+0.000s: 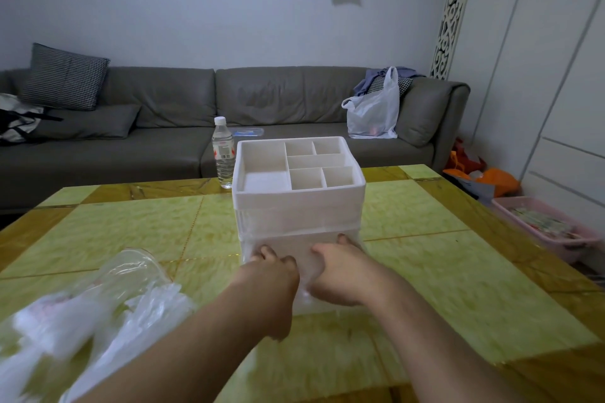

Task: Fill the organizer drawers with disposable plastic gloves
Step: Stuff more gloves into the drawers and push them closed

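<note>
A white organizer (299, 198) with open top compartments stands mid-table. Its translucent lower drawer (302, 303) is pulled out toward me, with thin clear plastic inside it, blurred. Both my hands reach into that drawer from above. My left hand (273, 268) presses down on the left part with its fingers pointing forward. My right hand (339, 270) presses down on the right part, its fingertips near the organizer's front. A loose heap of clear disposable gloves (98, 307) in crumpled packaging lies on the table at the lower left.
A water bottle (223, 154) stands just behind the organizer's left corner. The yellow-green tiled table (442, 271) stretches to the right. A grey sofa (163, 101) with a white plastic bag (375, 111) runs behind. A pink basket (543, 226) sits on the floor at right.
</note>
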Motion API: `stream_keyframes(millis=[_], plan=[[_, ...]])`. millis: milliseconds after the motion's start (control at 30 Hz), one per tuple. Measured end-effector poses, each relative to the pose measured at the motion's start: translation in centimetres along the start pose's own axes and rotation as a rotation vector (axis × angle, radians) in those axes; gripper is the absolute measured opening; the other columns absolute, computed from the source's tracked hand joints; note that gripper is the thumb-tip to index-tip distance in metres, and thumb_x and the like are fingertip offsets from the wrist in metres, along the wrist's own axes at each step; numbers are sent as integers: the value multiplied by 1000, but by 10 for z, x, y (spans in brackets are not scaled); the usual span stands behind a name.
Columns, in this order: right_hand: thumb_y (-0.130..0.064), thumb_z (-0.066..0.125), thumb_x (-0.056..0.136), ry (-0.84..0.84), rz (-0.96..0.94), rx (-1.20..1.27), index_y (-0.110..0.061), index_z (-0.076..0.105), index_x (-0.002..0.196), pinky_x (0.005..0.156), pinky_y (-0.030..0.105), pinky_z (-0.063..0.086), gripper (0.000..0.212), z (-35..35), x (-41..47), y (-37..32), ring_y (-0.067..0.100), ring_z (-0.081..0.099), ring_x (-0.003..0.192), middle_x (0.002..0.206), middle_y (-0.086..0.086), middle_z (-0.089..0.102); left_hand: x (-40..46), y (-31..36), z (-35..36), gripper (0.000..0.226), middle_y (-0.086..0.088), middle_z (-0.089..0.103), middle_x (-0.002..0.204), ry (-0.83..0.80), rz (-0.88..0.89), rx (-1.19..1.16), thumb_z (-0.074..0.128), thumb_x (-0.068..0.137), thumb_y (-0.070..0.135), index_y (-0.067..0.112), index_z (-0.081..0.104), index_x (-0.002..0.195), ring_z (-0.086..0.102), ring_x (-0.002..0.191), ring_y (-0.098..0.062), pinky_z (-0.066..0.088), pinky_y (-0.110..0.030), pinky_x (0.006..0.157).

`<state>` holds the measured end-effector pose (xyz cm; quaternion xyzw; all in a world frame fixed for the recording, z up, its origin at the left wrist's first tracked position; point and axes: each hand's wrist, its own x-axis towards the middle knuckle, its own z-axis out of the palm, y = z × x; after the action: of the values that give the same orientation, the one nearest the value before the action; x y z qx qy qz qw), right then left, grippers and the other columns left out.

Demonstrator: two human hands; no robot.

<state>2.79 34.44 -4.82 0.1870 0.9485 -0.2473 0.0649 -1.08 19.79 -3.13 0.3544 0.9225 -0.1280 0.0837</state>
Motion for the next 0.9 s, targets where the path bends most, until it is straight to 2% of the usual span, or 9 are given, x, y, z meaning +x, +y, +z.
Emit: stream_keyframes(millis=[133,233,367,433,500,600,700,800,900], plan=[[-38,60,78,-18,42,46,-31,49,149,122,43,37,72,-6,-2,-2,30,34,149,155,14,40,6,-2,0,99,-29,35,150,-38,5,-53,88,75,34,5,29,148,40,139,-39,48,-41,105],[-34,61,79,68,5,77,-27,62,135,111,38,49,57,-8,-9,-3,27,52,134,137,8,56,0,-3,-3,90,-27,27,156,-1,18,-109,86,77,33,7,33,145,27,148,-39,44,-43,112],[-21,63,81,220,-49,100,-24,70,122,87,32,57,42,-14,-27,-9,23,70,108,119,2,74,-34,-7,1,75,-11,13,165,234,132,-227,77,83,19,9,35,144,8,155,-30,36,-40,118],[-20,63,84,306,-17,-17,-22,73,114,83,34,58,32,-15,-35,-17,27,70,99,110,6,74,-56,-14,5,74,0,21,160,355,195,-366,73,86,26,18,34,149,14,150,-20,40,-35,117],[-14,60,84,461,-23,-57,-19,74,97,75,37,60,20,-18,-45,-25,27,68,85,93,5,69,-74,-28,9,59,9,34,147,523,180,-504,65,90,27,24,40,145,27,140,-12,42,-31,111],[-4,60,84,655,-203,-24,-18,74,79,55,29,52,20,-14,-59,-43,18,61,63,71,-2,66,-99,-77,29,38,11,50,127,660,-91,-646,55,94,14,26,51,129,49,118,-8,51,-30,98],[6,61,82,733,-389,47,-15,74,70,47,21,37,27,-2,-71,-58,5,52,51,58,-6,62,-121,-133,62,23,8,65,105,632,-408,-741,49,96,9,27,59,106,59,90,-7,56,-32,78],[7,59,77,738,-505,130,-16,70,63,48,24,40,29,18,-80,-74,2,51,51,56,-8,61,-131,-167,96,10,5,68,93,447,-547,-741,51,101,29,26,59,97,61,76,-10,52,-32,65],[-3,51,73,630,-550,154,-18,65,60,48,23,37,24,48,-90,-94,7,52,52,53,-10,57,-131,-175,121,47,7,62,94,153,-480,-732,60,90,69,24,56,106,58,80,-9,46,-29,66]])
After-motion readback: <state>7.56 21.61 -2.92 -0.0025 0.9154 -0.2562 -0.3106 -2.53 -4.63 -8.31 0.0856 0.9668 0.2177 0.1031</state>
